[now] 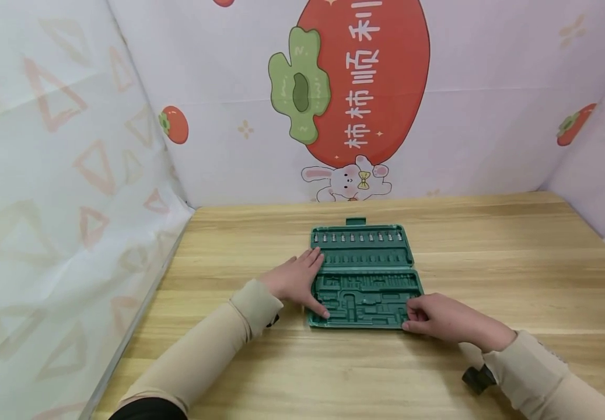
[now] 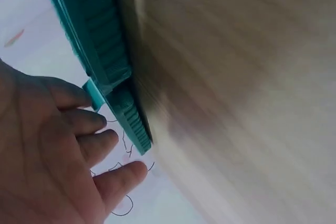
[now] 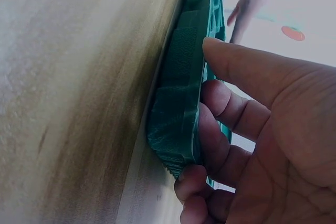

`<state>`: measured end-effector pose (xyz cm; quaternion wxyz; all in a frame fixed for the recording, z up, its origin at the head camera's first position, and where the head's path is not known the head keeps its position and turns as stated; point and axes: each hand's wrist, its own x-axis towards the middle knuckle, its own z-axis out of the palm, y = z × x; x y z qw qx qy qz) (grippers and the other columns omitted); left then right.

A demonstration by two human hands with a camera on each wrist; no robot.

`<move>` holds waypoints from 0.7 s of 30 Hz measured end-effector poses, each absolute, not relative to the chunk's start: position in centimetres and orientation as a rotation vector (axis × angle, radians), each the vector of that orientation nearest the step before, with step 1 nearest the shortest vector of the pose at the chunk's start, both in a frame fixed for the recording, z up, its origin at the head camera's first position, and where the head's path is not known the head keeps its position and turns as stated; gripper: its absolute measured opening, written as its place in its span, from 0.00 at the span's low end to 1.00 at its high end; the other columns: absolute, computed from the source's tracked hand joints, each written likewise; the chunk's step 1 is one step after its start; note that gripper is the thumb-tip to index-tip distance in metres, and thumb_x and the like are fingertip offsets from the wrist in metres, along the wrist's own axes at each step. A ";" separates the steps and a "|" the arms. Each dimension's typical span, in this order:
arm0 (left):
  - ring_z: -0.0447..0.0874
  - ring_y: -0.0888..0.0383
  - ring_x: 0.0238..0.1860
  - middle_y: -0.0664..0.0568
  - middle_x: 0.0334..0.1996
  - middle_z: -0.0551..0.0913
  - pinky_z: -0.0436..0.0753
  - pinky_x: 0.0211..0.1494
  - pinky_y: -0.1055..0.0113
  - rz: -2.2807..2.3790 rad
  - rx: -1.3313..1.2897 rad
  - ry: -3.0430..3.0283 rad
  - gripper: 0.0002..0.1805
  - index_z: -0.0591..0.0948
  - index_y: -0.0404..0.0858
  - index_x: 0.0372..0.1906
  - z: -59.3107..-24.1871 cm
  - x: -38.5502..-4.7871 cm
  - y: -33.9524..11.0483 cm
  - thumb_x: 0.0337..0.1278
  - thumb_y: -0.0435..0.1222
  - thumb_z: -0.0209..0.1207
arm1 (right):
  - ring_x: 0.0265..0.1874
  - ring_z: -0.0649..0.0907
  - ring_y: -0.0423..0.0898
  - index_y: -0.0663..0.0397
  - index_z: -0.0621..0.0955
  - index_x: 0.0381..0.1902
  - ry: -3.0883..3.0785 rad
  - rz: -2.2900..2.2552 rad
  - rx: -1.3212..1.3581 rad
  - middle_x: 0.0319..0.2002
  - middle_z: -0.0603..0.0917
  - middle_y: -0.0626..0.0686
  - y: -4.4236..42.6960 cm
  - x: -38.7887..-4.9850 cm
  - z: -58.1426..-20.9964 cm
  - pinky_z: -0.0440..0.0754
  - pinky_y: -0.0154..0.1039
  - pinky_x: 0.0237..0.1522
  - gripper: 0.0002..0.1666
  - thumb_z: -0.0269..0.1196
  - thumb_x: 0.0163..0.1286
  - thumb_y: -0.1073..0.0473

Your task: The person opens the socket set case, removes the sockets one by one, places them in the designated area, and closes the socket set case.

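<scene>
Reaches in with beige sleeves (image 1: 538, 373) from the near side of an open green socket-set case (image 1: 365, 270), laid flat and hinged across the middle. Pinches the case's near right corner with the right hand (image 1: 441, 318), closed narrow with thumb and curled fingers at the rim. Spreads the left hand (image 1: 297, 283) wide over the case's left edge, touching without gripping. Shows moulded recesses (image 1: 352, 300) in the near half of the case, apparently bare of tools, then small metal bits (image 1: 357, 237) in a row along the far half, just short of the latch tab (image 1: 356, 221) on its far edge. Looks, as a judgement, like a steadying or placing step, with nothing lifted out by either hand. Probably calls next for holding both halves level and steady, so as not to spill the bits. Rests on a pale wood-grain tabletop (image 1: 496, 256), stretching well to the right of the case and beyond its far edge. Gives way, well left of the case, to a white sheet (image 1: 60, 204) printed with triangles. Ends, behind the case, at a white wall covering (image 1: 228, 64) printed with a large red persimmon (image 1: 397, 70), Chinese characters and a rabbit (image 1: 346, 179).
</scene>
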<state>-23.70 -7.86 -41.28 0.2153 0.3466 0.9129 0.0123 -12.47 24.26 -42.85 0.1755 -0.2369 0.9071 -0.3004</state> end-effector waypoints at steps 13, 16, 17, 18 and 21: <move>0.30 0.49 0.83 0.45 0.84 0.34 0.45 0.81 0.47 -0.062 0.940 2.529 0.79 0.40 0.37 0.84 -41.9 -22.2 -8.5 0.39 0.76 0.67 | 0.20 0.67 0.34 0.44 0.72 0.25 2.555 -0.854 -0.701 0.20 0.67 0.38 24.3 -12.5 -42.9 0.65 0.34 0.25 0.19 0.68 0.73 0.52; 0.32 0.49 0.83 0.44 0.84 0.36 0.45 0.81 0.45 -0.095 0.911 2.571 0.79 0.42 0.37 0.84 -41.9 -21.8 -8.4 0.37 0.78 0.66 | 0.20 0.68 0.34 0.44 0.72 0.24 2.542 -0.860 -0.707 0.20 0.67 0.38 24.5 -12.6 -42.9 0.65 0.34 0.25 0.20 0.67 0.74 0.52; 0.33 0.49 0.83 0.44 0.84 0.37 0.45 0.80 0.44 -0.101 0.898 2.586 0.79 0.42 0.37 0.84 -41.8 -21.7 -8.4 0.36 0.78 0.66 | 0.20 0.68 0.34 0.44 0.72 0.24 2.540 -0.860 -0.707 0.20 0.67 0.38 24.5 -12.7 -42.9 0.65 0.34 0.25 0.19 0.67 0.74 0.52; 0.34 0.49 0.83 0.45 0.84 0.38 0.45 0.80 0.44 -0.107 0.886 2.600 0.79 0.43 0.36 0.84 -41.8 -21.6 -8.4 0.36 0.79 0.66 | 0.20 0.68 0.34 0.44 0.72 0.24 2.537 -0.863 -0.705 0.20 0.67 0.38 24.5 -12.7 -42.9 0.65 0.34 0.25 0.19 0.67 0.74 0.52; 0.35 0.49 0.83 0.45 0.84 0.39 0.46 0.80 0.42 -0.113 0.859 2.620 0.80 0.44 0.37 0.84 -41.8 -21.5 -8.5 0.35 0.79 0.65 | 0.20 0.68 0.34 0.45 0.72 0.24 2.537 -0.864 -0.700 0.20 0.67 0.38 24.5 -12.8 -42.9 0.65 0.34 0.25 0.19 0.67 0.74 0.52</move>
